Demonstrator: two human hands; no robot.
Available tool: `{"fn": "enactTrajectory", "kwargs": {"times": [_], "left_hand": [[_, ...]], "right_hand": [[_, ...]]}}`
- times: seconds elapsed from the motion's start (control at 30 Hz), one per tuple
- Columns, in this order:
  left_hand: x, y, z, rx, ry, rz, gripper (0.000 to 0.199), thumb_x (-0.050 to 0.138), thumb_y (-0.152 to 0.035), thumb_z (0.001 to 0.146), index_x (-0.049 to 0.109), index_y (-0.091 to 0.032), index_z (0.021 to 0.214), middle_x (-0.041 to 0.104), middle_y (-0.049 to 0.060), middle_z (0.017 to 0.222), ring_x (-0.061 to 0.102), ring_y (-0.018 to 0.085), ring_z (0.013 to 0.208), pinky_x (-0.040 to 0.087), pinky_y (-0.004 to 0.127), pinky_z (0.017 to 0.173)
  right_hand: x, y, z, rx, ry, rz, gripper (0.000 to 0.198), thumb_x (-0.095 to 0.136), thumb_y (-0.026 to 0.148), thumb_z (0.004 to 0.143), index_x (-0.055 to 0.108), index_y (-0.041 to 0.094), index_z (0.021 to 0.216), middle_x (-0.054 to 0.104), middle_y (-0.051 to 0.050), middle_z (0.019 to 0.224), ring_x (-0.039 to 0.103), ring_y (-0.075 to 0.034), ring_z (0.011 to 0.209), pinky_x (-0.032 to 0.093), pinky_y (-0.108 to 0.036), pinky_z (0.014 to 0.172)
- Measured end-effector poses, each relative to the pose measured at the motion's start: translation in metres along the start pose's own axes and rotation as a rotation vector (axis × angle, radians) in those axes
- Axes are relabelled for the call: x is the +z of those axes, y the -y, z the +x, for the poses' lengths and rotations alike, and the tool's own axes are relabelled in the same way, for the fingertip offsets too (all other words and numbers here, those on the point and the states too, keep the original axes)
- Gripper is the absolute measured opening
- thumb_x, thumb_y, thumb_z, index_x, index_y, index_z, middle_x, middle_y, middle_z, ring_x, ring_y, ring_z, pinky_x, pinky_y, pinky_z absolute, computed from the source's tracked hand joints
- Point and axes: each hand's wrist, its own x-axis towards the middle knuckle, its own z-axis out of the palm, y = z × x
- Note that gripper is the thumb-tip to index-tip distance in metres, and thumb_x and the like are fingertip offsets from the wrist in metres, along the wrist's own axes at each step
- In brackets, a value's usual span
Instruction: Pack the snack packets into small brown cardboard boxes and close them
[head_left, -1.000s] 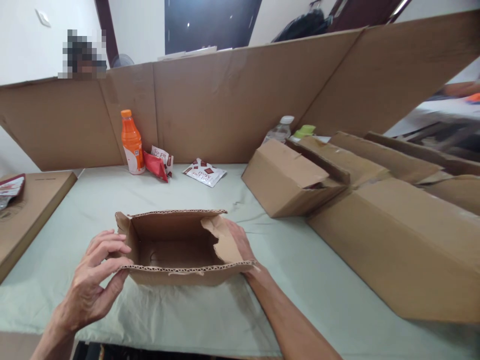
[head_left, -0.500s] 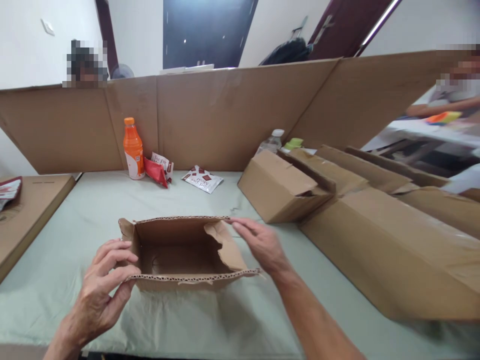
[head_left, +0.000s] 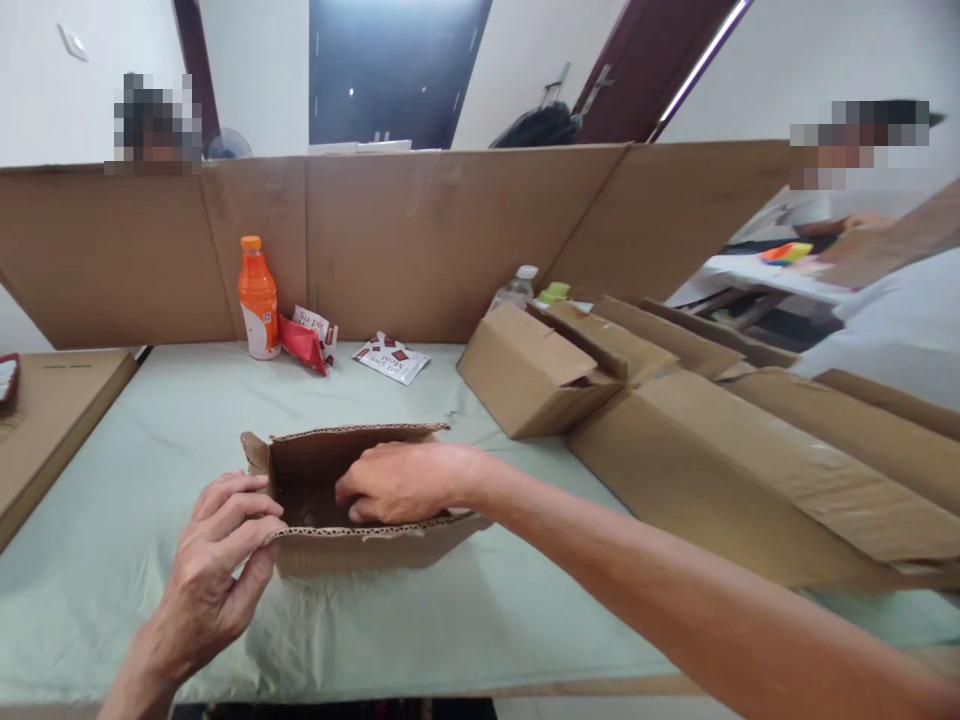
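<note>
An open-topped cardboard box (head_left: 375,552) with ragged, torn rims stands in front of me. My left hand (head_left: 217,560) grips its left end, thumb outside the near corner and fingers over the left flap (head_left: 256,454). Over the right end reaches my right hand (head_left: 409,483), its curled fingers inside the box opening. Whatever those fingers may hold is hidden. My right forearm covers most of the box's right side.
Behind the box stand an orange bottle (head_left: 259,300), a red packet (head_left: 304,345) and a white printed sachet (head_left: 391,358). Several cardboard boxes (head_left: 720,470) crowd the right, near a clear bottle (head_left: 516,289). A cardboard screen (head_left: 450,240) borders the back; people are beyond it.
My right hand has left the far right corner of the box and moved left, down into the opening. My left hand keeps its hold. The view has shifted slightly to the right.
</note>
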Motion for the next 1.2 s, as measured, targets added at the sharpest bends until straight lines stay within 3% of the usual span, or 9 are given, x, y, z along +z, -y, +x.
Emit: {"fn": "enactTrajectory", "kwargs": {"times": [0.13,0.3,0.47,0.6,0.87,1.1,1.2], "left_hand": [[0.000,0.001,-0.001,0.002,0.000,-0.016,0.024,0.054,-0.001,0.095,0.065,-0.021,0.101,0.071,0.004,0.099,0.059,0.022,0.119,0.044,0.040,0.108],[0.002,0.004,-0.002,0.008,0.004,-0.037,0.026,0.053,-0.001,0.094,0.065,-0.021,0.103,0.071,0.004,0.101,0.058,0.022,0.122,0.043,0.040,0.110],[0.002,0.004,-0.003,0.009,0.006,-0.034,0.026,0.052,-0.001,0.094,0.065,-0.021,0.103,0.071,0.004,0.101,0.058,0.022,0.122,0.043,0.040,0.110],[0.000,0.002,-0.004,-0.012,0.009,-0.021,0.026,0.054,-0.001,0.093,0.066,-0.022,0.103,0.072,0.004,0.101,0.059,0.022,0.123,0.045,0.041,0.109],[-0.008,-0.002,-0.001,-0.028,0.018,0.036,0.024,0.058,-0.005,0.092,0.070,-0.024,0.100,0.074,0.004,0.103,0.064,0.025,0.119,0.052,0.045,0.104],[-0.029,0.005,0.011,-0.032,0.072,-0.021,0.025,0.057,-0.008,0.092,0.071,-0.025,0.103,0.075,0.002,0.106,0.071,0.020,0.110,0.049,0.044,0.116],[-0.036,0.011,0.022,-0.085,0.076,-0.063,0.021,0.057,-0.012,0.095,0.072,-0.025,0.100,0.076,0.001,0.102,0.074,0.017,0.099,0.059,0.030,0.097]], "right_hand": [[0.005,-0.001,-0.017,0.209,-0.013,-0.150,0.026,0.060,0.022,0.094,0.078,0.012,0.110,0.078,-0.018,0.109,0.074,-0.034,0.104,0.055,-0.039,0.082],[0.025,-0.028,-0.059,0.261,-0.312,-0.087,0.030,0.061,0.021,0.090,0.076,0.018,0.117,0.074,-0.014,0.122,0.071,-0.033,0.113,0.056,-0.043,0.096],[0.056,-0.056,-0.078,0.312,-0.381,0.081,0.048,0.056,0.035,0.095,0.066,0.016,0.138,0.056,-0.015,0.152,0.050,-0.035,0.142,0.042,-0.052,0.118],[0.074,-0.066,-0.081,0.343,-0.438,0.239,0.062,0.054,0.050,0.095,0.055,0.022,0.150,0.045,-0.009,0.162,0.035,-0.033,0.153,0.030,-0.054,0.126],[0.085,-0.073,-0.087,0.301,-0.504,0.313,0.066,0.052,0.056,0.095,0.051,0.023,0.153,0.044,-0.011,0.162,0.036,-0.032,0.152,0.029,-0.055,0.126],[0.098,-0.088,-0.092,0.244,-0.546,0.325,0.062,0.046,0.053,0.099,0.052,0.022,0.152,0.041,-0.009,0.164,0.033,-0.030,0.154,0.027,-0.054,0.128],[0.100,-0.091,-0.091,0.198,-0.555,0.316,0.058,0.044,0.042,0.099,0.051,0.023,0.153,0.041,-0.007,0.164,0.033,-0.028,0.154,0.026,-0.053,0.128]]}}
